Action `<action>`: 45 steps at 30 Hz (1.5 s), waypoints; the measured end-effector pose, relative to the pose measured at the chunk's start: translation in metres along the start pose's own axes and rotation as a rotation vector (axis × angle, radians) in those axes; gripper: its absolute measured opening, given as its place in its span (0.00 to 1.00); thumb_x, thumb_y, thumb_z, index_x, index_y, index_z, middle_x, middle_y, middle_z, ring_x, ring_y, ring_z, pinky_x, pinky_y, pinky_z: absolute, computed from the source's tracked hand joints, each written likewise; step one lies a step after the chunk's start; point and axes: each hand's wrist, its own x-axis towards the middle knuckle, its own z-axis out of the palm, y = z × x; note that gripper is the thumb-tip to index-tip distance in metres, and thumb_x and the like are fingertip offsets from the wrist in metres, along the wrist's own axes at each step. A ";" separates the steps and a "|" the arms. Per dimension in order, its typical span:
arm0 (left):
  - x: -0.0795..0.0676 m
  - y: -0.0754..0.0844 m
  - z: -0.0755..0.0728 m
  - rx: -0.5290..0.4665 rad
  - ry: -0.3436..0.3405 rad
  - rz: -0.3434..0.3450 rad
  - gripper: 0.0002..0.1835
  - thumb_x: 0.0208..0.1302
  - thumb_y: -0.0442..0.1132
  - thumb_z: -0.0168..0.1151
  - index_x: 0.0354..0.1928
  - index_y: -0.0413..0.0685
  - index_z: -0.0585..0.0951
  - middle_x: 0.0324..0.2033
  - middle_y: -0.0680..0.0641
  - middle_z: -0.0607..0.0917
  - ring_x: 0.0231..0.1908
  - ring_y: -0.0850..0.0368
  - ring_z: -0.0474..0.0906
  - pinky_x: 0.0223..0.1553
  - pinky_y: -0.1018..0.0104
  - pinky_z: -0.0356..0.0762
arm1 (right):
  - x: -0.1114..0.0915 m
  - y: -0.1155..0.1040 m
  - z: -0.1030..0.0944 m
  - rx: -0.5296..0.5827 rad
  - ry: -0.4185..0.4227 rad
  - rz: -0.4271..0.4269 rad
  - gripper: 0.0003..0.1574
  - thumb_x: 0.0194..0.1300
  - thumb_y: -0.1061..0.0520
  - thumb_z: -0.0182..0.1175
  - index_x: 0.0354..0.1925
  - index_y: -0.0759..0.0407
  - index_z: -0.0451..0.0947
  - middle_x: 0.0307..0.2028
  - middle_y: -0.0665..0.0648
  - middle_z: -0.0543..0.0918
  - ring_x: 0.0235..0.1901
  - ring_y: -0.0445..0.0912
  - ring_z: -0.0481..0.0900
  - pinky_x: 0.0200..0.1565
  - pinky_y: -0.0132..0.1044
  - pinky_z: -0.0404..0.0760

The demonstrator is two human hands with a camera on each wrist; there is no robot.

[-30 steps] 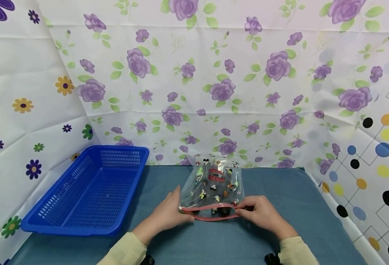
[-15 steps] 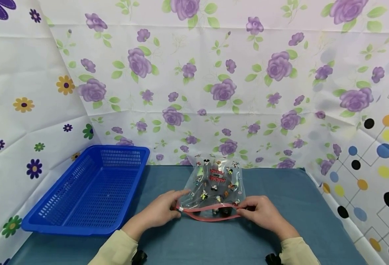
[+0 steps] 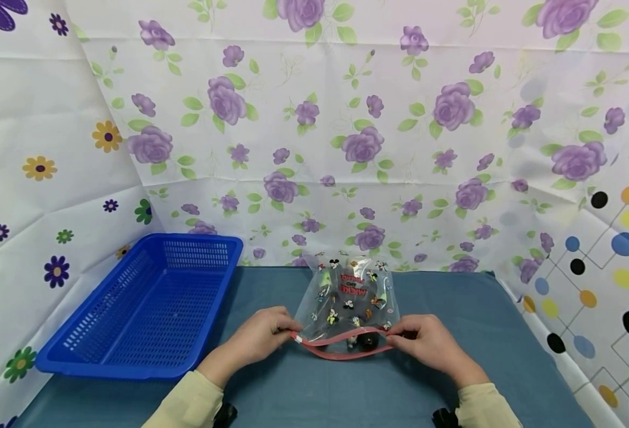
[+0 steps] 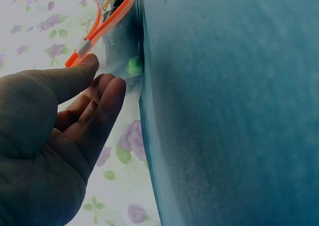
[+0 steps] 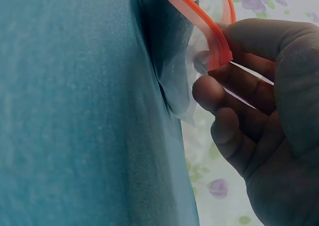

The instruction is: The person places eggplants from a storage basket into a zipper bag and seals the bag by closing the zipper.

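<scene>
A clear plastic zip bag (image 3: 341, 297) printed with small cartoon figures and red lettering lies on the table, its mouth toward me. Its red zip strip (image 3: 341, 358) is parted in the middle, with dark contents (image 3: 368, 341) showing through the gap. My left hand (image 3: 258, 337) pinches the left end of the strip, right by the white slider (image 4: 84, 48). At the other end, my right hand (image 3: 427, 343) holds the corner between thumb and index finger, while its other fingers (image 5: 229, 126) are loosely bent below. Something light green (image 4: 134, 66) shows through the plastic.
A blue perforated plastic basket (image 3: 170, 321) stands to the left of my left hand. Teal cloth (image 3: 325, 392) covers the table. Flower-printed sheets (image 3: 314, 148) rise behind and at the left, and a dotted sheet (image 3: 603, 297) at the right.
My left hand has drawn back from lying along the bag's left corner and has taken the strip's end by the slider. The right hand has kept its grip and shifted slightly right.
</scene>
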 end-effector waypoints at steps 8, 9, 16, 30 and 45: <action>0.000 -0.001 0.003 0.065 0.020 0.011 0.07 0.71 0.41 0.66 0.46 0.57 0.90 0.36 0.64 0.81 0.34 0.71 0.77 0.36 0.68 0.79 | 0.000 -0.009 0.001 -0.152 0.068 -0.091 0.04 0.63 0.43 0.73 0.39 0.35 0.89 0.33 0.34 0.82 0.27 0.36 0.77 0.27 0.33 0.76; 0.000 -0.001 0.003 0.070 0.024 0.009 0.07 0.72 0.41 0.66 0.46 0.57 0.90 0.36 0.64 0.81 0.34 0.71 0.77 0.36 0.68 0.79 | 0.000 -0.011 0.003 -0.180 0.083 -0.114 0.05 0.63 0.43 0.73 0.40 0.34 0.89 0.35 0.34 0.82 0.28 0.36 0.77 0.28 0.32 0.76; 0.000 0.001 0.002 0.081 0.062 -0.035 0.06 0.73 0.43 0.64 0.43 0.60 0.89 0.38 0.63 0.76 0.34 0.69 0.73 0.35 0.68 0.77 | 0.004 -0.031 0.018 -0.246 0.127 -0.260 0.15 0.64 0.40 0.72 0.49 0.36 0.85 0.45 0.36 0.80 0.38 0.37 0.79 0.33 0.32 0.79; 0.000 0.005 0.003 0.012 0.129 -0.109 0.08 0.74 0.44 0.63 0.37 0.58 0.89 0.38 0.60 0.72 0.31 0.64 0.71 0.32 0.67 0.72 | 0.022 -0.074 0.040 -0.309 0.201 -0.463 0.20 0.61 0.43 0.75 0.51 0.43 0.85 0.51 0.39 0.79 0.49 0.36 0.75 0.48 0.42 0.78; 0.002 0.008 0.001 -0.077 0.095 -0.151 0.10 0.74 0.44 0.62 0.35 0.54 0.89 0.30 0.61 0.74 0.27 0.62 0.70 0.29 0.66 0.71 | 0.053 -0.106 0.080 -0.250 0.160 -0.365 0.17 0.65 0.41 0.70 0.48 0.44 0.83 0.37 0.44 0.80 0.31 0.38 0.75 0.33 0.32 0.75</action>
